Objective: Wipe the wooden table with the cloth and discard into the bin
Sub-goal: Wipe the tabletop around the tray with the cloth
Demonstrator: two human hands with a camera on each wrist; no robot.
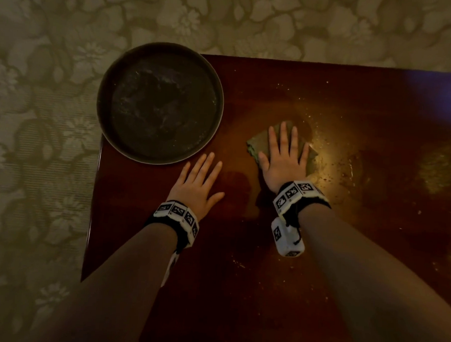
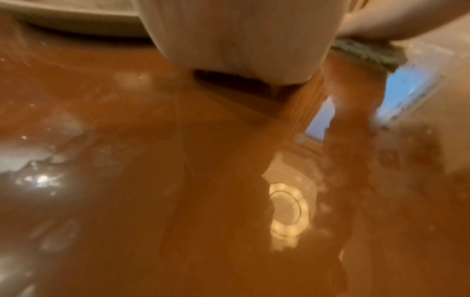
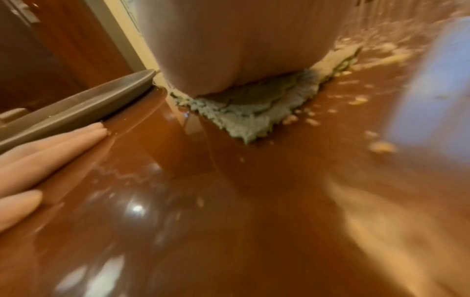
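Presently: right hand [image 1: 284,158] flat, fingers straight, pressing cloth [image 1: 259,144] mid-table [image 1: 241,249]; left hand [image 1: 198,182] flat, spread, beside round bin [image 1: 160,103] at far left corner. Crumbs [image 1: 330,175] rightward.

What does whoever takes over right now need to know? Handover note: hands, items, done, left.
Right hand: flat, fingers straight, pressing the green cloth onto the wooden table.
Left hand: flat on the table near the bin's rim, holding nothing.
Bin: round, dark, at the table's far-left corner.
Done: wiping has started.
Left: crumbs are scattered right of the cloth; gather them and discard into the bin.
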